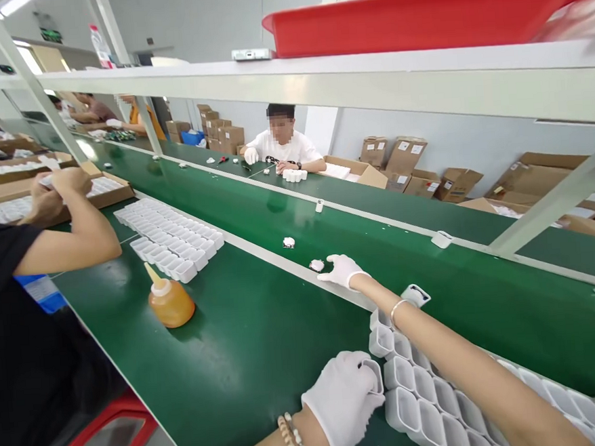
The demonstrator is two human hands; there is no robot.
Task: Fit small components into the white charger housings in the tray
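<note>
My right hand (342, 271), in a white glove, is stretched far out onto the green conveyor belt (407, 263), fingers reaching a small white part (317, 265) at the belt's near edge. Another small white part (288, 242) lies further left on the belt. My left hand (344, 398), also gloved, is closed around a white plastic casing (375, 374) at the edge of a block of white casings (432, 404) lying on the green table under my right forearm.
An orange glue bottle (169, 301) stands on the table. Behind it lies a tray of white casings (171, 237). A person in black works at the left, another in white sits across the belt. A red tray (430, 13) rests on the overhead shelf.
</note>
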